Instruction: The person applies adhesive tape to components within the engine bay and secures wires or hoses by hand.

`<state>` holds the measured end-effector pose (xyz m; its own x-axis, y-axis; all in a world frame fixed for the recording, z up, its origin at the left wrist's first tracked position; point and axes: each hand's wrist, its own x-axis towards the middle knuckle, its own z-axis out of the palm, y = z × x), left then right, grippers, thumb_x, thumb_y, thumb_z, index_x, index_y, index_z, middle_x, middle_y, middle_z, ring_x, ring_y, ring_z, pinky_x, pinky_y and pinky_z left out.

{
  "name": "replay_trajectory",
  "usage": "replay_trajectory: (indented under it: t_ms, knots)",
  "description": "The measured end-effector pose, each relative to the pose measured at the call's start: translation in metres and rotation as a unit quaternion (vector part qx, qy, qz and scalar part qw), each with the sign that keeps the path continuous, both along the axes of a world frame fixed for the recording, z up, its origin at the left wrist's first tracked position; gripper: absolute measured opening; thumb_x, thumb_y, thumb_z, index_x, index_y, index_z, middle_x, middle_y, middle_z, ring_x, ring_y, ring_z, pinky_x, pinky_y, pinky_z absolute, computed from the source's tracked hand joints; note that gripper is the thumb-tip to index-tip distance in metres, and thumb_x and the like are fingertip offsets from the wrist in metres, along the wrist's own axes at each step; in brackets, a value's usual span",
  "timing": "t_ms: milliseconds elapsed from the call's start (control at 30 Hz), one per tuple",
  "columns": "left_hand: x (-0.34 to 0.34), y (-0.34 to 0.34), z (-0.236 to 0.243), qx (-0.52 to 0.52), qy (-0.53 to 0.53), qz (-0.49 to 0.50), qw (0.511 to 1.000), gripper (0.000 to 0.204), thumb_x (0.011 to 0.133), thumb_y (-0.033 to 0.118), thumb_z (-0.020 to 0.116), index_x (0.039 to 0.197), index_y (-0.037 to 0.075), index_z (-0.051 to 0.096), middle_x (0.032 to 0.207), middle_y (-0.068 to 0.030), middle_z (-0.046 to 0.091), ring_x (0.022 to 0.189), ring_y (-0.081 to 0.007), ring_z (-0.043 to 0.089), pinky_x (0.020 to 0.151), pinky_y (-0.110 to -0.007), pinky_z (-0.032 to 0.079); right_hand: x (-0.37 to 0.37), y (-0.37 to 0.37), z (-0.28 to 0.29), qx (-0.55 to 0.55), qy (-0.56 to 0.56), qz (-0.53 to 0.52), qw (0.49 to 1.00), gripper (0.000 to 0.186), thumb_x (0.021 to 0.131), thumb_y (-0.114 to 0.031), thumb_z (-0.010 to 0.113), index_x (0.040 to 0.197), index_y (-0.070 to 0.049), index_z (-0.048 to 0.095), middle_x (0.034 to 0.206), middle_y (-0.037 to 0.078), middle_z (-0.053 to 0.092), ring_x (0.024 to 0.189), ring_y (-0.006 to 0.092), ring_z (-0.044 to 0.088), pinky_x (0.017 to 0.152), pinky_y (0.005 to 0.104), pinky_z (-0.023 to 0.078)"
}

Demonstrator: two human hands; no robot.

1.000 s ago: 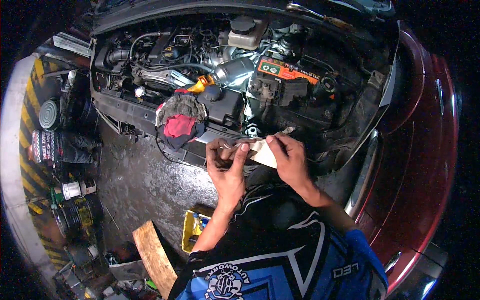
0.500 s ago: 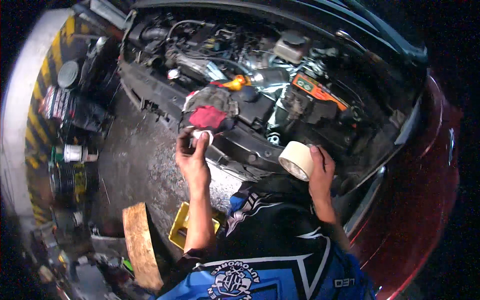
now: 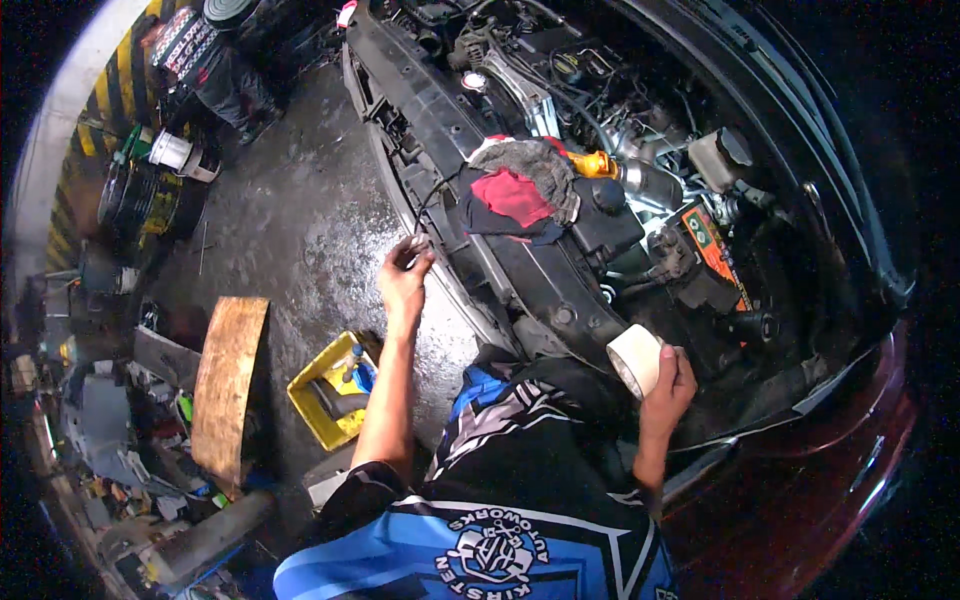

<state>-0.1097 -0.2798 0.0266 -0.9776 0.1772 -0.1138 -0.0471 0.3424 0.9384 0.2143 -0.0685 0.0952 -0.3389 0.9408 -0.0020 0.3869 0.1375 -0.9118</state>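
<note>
1. Tape first: in the head view we hold a roll of pale masking tape [image 3: 634, 359] in our right hand [image 3: 668, 388], fingers wrapped around its outer side, low in front of the car's front edge.
2. Our left hand [image 3: 404, 280] is out to the left over the wet floor [image 3: 290, 230], grip pressed together on something small and pale at the fingertips; we cannot tell what it is.
3. A second ago both hands met over a strip at the engine bay [image 3: 600, 170]. Now they are well apart, and the roll has come away in the right hand, so we judge that a length has been torn off.
4. Red and grey rags [image 3: 520, 190] lie on the engine cover. A yellow tray [image 3: 325, 390] and a wooden board [image 3: 228, 385] sit on the floor at left.
</note>
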Motion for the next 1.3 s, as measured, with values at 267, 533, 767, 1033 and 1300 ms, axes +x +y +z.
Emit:
replay_trajectory:
  t_ms: [267,533,767,1033,1300]
  knots:
    - [-0.002,-0.09,-0.087,-0.235,0.016,0.021,0.972,0.015,0.09,0.008,0.067,0.1,-0.003,0.07,0.08,-0.0122,0.072,0.07,-0.0172,0.066,0.064,-0.034,0.053,-0.008,0.005,0.005,-0.008,-0.01,-0.015,1.0,0.039,0.097,-0.033,0.057,0.092,0.004,0.066,0.084,0.013,0.066,0.077,0.0197,0.058,0.071,0.0342,0.045]
    - [0.043,-0.199,-0.252,-0.394,-0.09,-0.017,0.915,0.032,0.076,0.03,0.076,0.081,-0.001,0.071,0.079,-0.0231,0.07,0.079,-0.0396,0.069,0.073,-0.046,0.053,-0.011,0.009,0.015,-0.056,0.004,0.039,0.998,0.036,0.097,-0.031,0.055,0.089,0.003,0.064,0.078,0.01,0.064,0.072,0.0173,0.055,0.068,0.0334,0.043]
    - [0.074,-0.216,-0.28,-0.418,-0.174,-0.049,0.891,0.038,0.07,0.02,0.074,0.096,-0.004,0.06,0.098,-0.0272,0.068,0.098,-0.0447,0.064,0.086,-0.05,0.052,-0.005,0.008,0.015,-0.064,-0.013,0.027,0.997,0.037,0.096,-0.035,0.056,0.091,0.001,0.065,0.082,0.01,0.064,0.076,0.0175,0.055,0.07,0.0352,0.044]
    - [0.105,-0.201,-0.238,-0.28,-0.131,0.03,0.951,0.037,0.088,0.029,0.064,0.092,-0.007,0.068,0.079,-0.0263,0.069,0.076,-0.0378,0.068,0.069,-0.043,0.051,-0.004,0.0,0.002,-0.038,-0.029,-0.015,0.999,0.04,0.095,-0.037,0.056,0.092,0.002,0.064,0.088,0.012,0.065,0.083,0.0208,0.059,0.077,0.0343,0.047]
    - [0.156,-0.203,-0.184,0.15,-0.245,0.124,0.95,0.029,0.098,0.006,0.047,0.115,-0.015,0.058,0.1,-0.0192,0.07,0.09,-0.0282,0.07,0.088,-0.036,0.056,0.015,-0.022,0.013,-0.009,0.046,0.052,0.998,0.028,0.096,-0.022,0.051,0.085,0.002,0.062,0.082,0.006,0.06,0.076,0.0171,0.057,0.068,0.0317,0.046]
